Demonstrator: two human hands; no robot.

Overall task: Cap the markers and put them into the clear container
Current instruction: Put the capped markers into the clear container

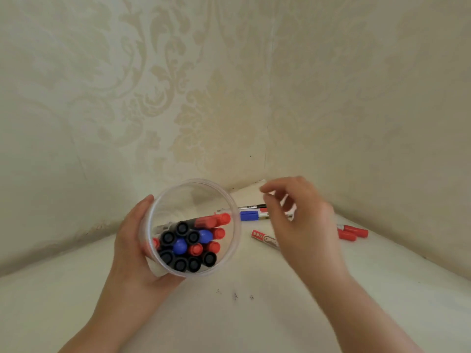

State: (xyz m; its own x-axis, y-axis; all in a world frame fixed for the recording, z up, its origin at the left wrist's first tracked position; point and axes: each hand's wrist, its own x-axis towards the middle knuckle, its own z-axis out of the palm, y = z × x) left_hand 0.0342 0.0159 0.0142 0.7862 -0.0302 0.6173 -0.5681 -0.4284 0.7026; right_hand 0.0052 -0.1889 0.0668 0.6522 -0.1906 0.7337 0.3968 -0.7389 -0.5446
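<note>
My left hand (132, 240) grips the clear round container (193, 192) from its left side and tilts its mouth toward me. Inside stand several capped markers (188, 245) with black, blue and red caps. My right hand (298, 220) hovers to the right of the container with fingers apart and nothing in it. Behind it on the white surface lie a blue-capped marker (251, 215), a black marker (252, 207) and a red-labelled marker (263, 238), partly hidden by the hand. Two red-capped markers (353, 232) lie further right.
The white surface (242, 314) ends in a corner where two patterned wallpaper walls (178, 98) meet just behind the markers. A few small dark specks (234, 296) mark the surface in front of the container.
</note>
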